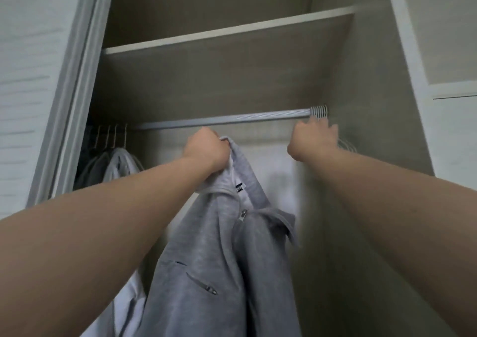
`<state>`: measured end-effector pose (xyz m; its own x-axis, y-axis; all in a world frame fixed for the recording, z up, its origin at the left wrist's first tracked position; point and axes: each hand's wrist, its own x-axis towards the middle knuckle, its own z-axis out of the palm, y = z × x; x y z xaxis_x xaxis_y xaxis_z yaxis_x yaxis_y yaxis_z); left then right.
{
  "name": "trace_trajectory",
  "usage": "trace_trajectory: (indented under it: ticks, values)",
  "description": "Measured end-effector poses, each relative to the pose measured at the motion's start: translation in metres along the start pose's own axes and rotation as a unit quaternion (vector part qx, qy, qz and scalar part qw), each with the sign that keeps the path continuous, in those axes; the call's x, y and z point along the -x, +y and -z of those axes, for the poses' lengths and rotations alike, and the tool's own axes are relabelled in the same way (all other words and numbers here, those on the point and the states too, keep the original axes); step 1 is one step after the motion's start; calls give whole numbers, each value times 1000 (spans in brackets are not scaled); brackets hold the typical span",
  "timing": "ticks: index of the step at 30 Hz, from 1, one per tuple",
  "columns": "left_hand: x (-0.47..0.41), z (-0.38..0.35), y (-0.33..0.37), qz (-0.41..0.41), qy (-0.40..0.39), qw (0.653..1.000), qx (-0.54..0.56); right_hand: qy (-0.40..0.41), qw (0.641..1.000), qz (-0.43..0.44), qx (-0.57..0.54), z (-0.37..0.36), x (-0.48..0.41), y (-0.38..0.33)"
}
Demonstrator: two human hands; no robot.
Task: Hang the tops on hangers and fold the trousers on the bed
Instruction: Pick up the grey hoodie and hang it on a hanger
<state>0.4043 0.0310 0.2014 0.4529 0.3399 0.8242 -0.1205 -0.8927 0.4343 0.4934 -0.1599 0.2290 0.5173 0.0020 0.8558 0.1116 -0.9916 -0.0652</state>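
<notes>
My left hand [206,150] clenches hoodie [206,259] hanging at 6 o'clock; right hand [313,140] at hangers [318,111], grip unclear; wardrobe [366,135] tops [116,163], 9 o'clock.

Wardrobe rail [219,121], hanger hooks [319,111] bunched right, clothed hangers [113,140] far left

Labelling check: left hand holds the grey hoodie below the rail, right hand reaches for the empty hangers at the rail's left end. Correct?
No: the head view shows the empty hangers at the right end of the rail. The rest holds: left hand holds the hoodie below the rail, right hand reaches for the hangers.
</notes>
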Motion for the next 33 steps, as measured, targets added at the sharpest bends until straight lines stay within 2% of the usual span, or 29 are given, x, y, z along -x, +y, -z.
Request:
trace_trajectory:
  ticks: [5,12,18,23,27,30,33]
  values:
    - [-21,-24,-2,-29,-21,999,-30,30,986,-16,160,-45,-27,25]
    - [-51,-33,-20,-35,-14,998,-48,67,976,-19,209,-60,-51,27]
    - [-53,-37,-34,-35,-28,998,-50,49,988,-26,141,-51,-62,31]
    - [-52,-30,-31,-28,-29,999,-33,50,993,-67,80,-38,-67,30]
    - [-48,-21,-22,-28,-19,999,4,74,994,-72,25,-17,-63,24]
    - [-40,-12,-11,-33,-11,999,36,85,992,-73,-49,5,-51,18]
    - [-28,4,0,-36,5,997,68,43,982,-103,-152,30,-30,9]
